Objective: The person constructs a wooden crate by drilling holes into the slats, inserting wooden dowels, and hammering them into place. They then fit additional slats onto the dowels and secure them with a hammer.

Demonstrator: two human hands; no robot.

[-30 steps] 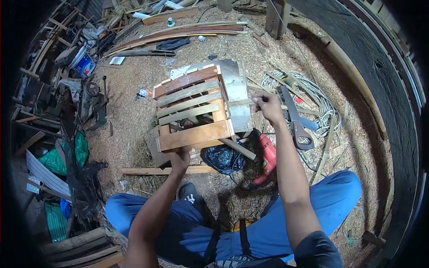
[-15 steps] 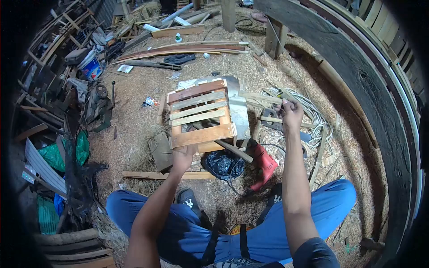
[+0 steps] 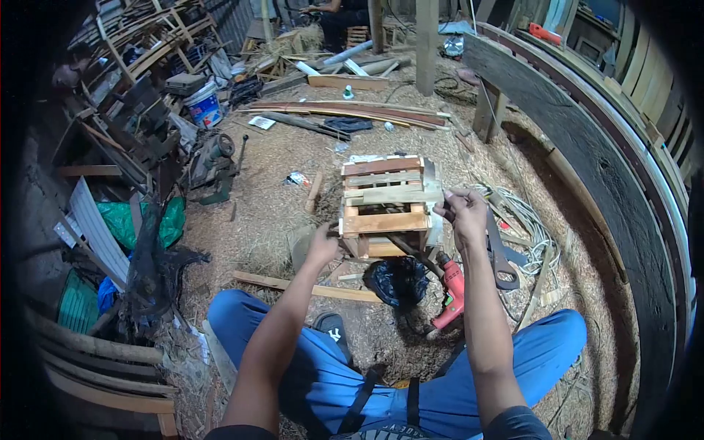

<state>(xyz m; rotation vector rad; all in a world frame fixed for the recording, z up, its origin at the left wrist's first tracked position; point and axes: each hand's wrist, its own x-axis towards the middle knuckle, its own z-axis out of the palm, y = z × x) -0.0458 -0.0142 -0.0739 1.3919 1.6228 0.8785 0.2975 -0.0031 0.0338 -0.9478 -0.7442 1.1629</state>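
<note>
A small slatted wooden crate point(image 3: 385, 222) stands in front of me on a pale flat sheet, with gaps between its top slats. My left hand point(image 3: 323, 246) is at its near left corner, fingers closed against the side; part of them is hidden. A loose pale wooden slat point(image 3: 396, 194) lies across the crate's top. Its right end is pinched by my right hand point(image 3: 466, 213), just beyond the crate's right edge. Close by on the right are a red power drill point(image 3: 452, 293) and a handsaw point(image 3: 503, 260). Below the crate sits a black plastic bag point(image 3: 396, 280).
Coiled pale cable point(image 3: 539, 246) lies to the right, beside a long dark beam point(image 3: 587, 139). A wooden strip point(image 3: 308, 287) crosses the shavings-covered ground near my left leg. Scrap wood and a paint bucket point(image 3: 204, 106) are at the back left. Another person point(image 3: 345, 18) is at the far back.
My right hand has brought the slat leftward onto the crate's top. My left hand has shifted from below the crate's front to its left corner. The view has tilted up, showing another person.
</note>
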